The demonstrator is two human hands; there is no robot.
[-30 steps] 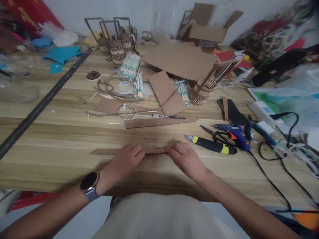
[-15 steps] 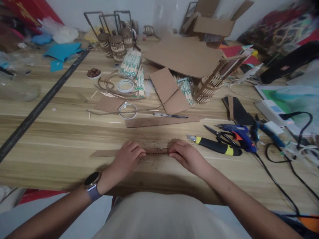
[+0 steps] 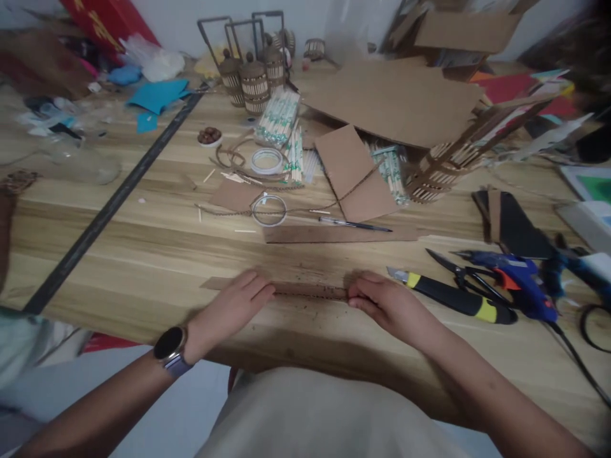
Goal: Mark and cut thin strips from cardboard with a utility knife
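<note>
A narrow brown cardboard strip (image 3: 310, 290) lies lengthwise near the table's front edge, with small crumbs around it. My left hand (image 3: 245, 299) has its fingers closed on the strip, whose pointed end sticks out to the left. At the strip's right end my right hand (image 3: 377, 299) pinches it between thumb and fingers. Just right of that hand lies a yellow and black utility knife (image 3: 443, 296). Behind the strip is a longer flat cardboard piece (image 3: 338, 234) with a pen (image 3: 356, 224) on it.
Scissors (image 3: 465, 273) and a blue glue gun (image 3: 518, 280) lie at the right. Tape rings (image 3: 269, 221), a cardboard sheet (image 3: 396, 102), lanterns (image 3: 254, 86) and stick bundles (image 3: 278, 117) stand or lie behind. A dark bar (image 3: 114, 203) crosses the left. Another person's arm (image 3: 6, 232) shows far left.
The view has swung left, so the table's things sit further right. My hands are wider apart along the strip, with more of it showing between them. Another person's arm has come into view.
</note>
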